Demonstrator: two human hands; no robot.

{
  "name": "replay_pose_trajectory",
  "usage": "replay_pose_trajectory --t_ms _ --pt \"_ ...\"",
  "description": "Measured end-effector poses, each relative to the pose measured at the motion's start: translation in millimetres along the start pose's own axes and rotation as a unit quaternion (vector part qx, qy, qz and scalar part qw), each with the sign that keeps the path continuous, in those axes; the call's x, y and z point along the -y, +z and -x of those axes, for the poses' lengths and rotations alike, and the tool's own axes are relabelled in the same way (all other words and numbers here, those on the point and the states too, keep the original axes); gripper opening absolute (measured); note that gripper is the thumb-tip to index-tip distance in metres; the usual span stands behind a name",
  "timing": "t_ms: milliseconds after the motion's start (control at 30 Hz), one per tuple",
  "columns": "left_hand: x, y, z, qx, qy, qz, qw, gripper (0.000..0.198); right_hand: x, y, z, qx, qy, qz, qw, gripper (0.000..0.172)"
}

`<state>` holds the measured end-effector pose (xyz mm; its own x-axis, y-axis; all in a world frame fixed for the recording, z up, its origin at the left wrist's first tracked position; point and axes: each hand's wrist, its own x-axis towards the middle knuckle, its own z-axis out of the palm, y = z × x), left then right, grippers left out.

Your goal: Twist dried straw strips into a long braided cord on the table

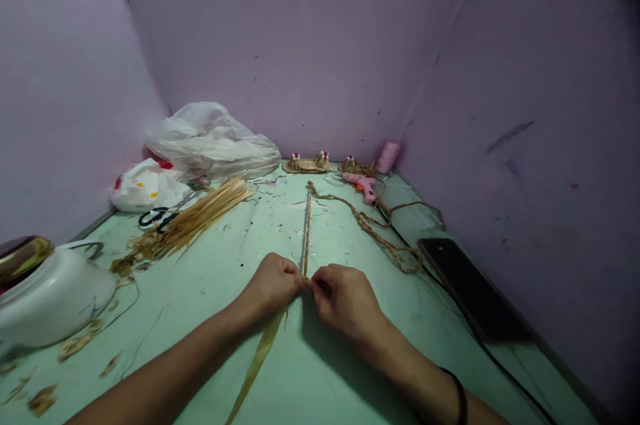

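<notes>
A braided cord of dry plant fibre (307, 231) runs straight from the far middle of the table to my hands, taut between them and its far end. My left hand (277, 283) is closed on the near end of this cord. Opposite it, my right hand (345, 295) pinches the same end, fingertips almost touching the left ones. A flat, loose yellowish strip (263, 351) trails from under my left hand toward the table's front. From the cord's far end, more braid (367, 219) loops off to the right.
A bundle of dry fibre strips (200, 215) lies left, beside black-handled scissors (159, 217). White container (55, 295) stands front left; plastic bags (215, 141) sit behind. At right are a pink glue gun (364, 186), pink thread spool (388, 157), dark phone (470, 288) and black cable (493, 345).
</notes>
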<state>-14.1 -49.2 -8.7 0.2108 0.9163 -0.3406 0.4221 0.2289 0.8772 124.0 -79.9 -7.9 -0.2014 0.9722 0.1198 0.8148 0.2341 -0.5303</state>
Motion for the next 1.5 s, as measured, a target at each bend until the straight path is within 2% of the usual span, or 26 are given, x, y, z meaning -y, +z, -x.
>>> replay_pose_trajectory --t_ms 167,333,500,600,667,733,767,867,900,933,967,1100,1200,1267,1333,1433,1500 --pt "0 1.9 0 0.008 -0.004 0.016 1.000 0.014 13 -3 12 -0.007 0.016 0.039 0.999 0.022" --pt "-1 2.2 3 0.012 -0.064 0.102 0.993 0.014 17 9 21 0.011 -0.032 -0.026 0.999 0.023" --pt "2 -0.8 1 0.036 -0.023 0.119 0.992 0.008 14 17 20 0.001 -0.072 -0.066 0.995 0.022" --pt "1 -3.0 0 0.046 -0.017 0.122 0.991 0.005 11 6 14 -0.008 -0.036 -0.084 0.996 0.024" --pt "-1 -4.1 0 0.052 -0.028 0.127 0.990 0.007 7 -4 7 -0.052 0.016 -0.125 0.991 0.029" --pt "-3 -4.7 2 0.058 -0.031 0.125 0.990 0.009 4 -12 -2 -0.086 0.080 -0.220 0.968 0.029" --pt "-4 -4.8 2 0.062 -0.028 0.123 0.990 0.009 4 -14 -6 -0.077 0.114 -0.287 0.948 0.027" --pt "-3 -4.4 3 0.088 -0.010 0.124 0.988 0.010 3 -10 -13 0.061 0.215 -0.483 0.847 0.021" --pt "-1 -4.3 2 0.098 -0.003 0.124 0.987 0.011 3 -7 -14 0.108 0.237 -0.515 0.817 0.020" --pt "1 -4.4 1 0.105 0.002 0.118 0.987 0.012 3 -3 -14 0.137 0.249 -0.526 0.801 0.019" --pt "3 -4.8 -1 0.110 0.006 0.107 0.988 0.012 3 0 -14 0.148 0.250 -0.524 0.801 0.017" --pt "7 -10.7 -4 0.119 0.038 0.017 0.992 0.012 -5 10 -15 0.107 0.213 -0.468 0.851 0.014" --pt "1 -18.8 0 0.133 0.069 -0.110 0.983 0.016 -9 13 -18 0.107 0.210 -0.429 0.872 0.009" --pt "-8 -22.0 8 0.101 0.065 -0.205 0.971 0.019 -8 13 -19 0.102 0.206 -0.420 0.878 0.006" --pt "-16 -19.5 19 0.049 0.065 -0.290 0.953 0.022 -6 13 -18 0.099 0.192 -0.440 0.872 0.007" --pt "-18 -2.2 40 -0.018 0.090 -0.391 0.916 0.027 0 13 -14 0.084 0.197 -0.492 0.844 0.007" --pt "-12 13.7 52 -0.029 0.103 -0.434 0.895 0.028 3 13 -11 0.073 0.218 -0.516 0.826 0.007"
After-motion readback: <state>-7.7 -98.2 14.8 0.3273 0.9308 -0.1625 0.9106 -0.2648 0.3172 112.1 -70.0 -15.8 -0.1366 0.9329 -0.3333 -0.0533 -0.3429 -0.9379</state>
